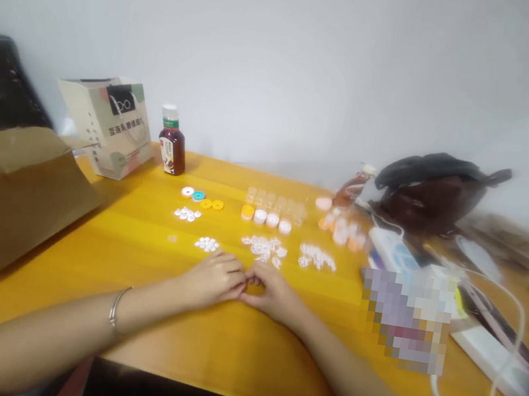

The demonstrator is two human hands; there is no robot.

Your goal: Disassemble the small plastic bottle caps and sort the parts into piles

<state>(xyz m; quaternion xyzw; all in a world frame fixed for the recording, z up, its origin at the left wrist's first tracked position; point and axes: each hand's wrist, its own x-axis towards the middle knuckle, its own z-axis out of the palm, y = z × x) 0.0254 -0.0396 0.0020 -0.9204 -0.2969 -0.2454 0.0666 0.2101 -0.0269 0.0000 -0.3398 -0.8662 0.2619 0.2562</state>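
Observation:
My left hand (219, 279) and my right hand (272, 294) meet over the near middle of the table, fingers curled and fingertips together. Whatever they may hold is hidden or too small to make out. Just beyond my left hand lies a group of small white round pieces (207, 244). A second group of white round pieces (187, 214) is farther back. Past my right hand are white perforated pieces (264, 248) and another such pile (318, 257). Behind these stand a row of white and orange round caps (260, 216) and clear small containers (276, 203).
A cardboard box (18, 199), a paper bag (119, 128) and a dark drink bottle (173, 143) are on the left. Coloured discs (198, 195) lie near the bottle. Rightward are another bottle (354, 185), a dark bag (433, 194), a power strip (499, 362) and cables.

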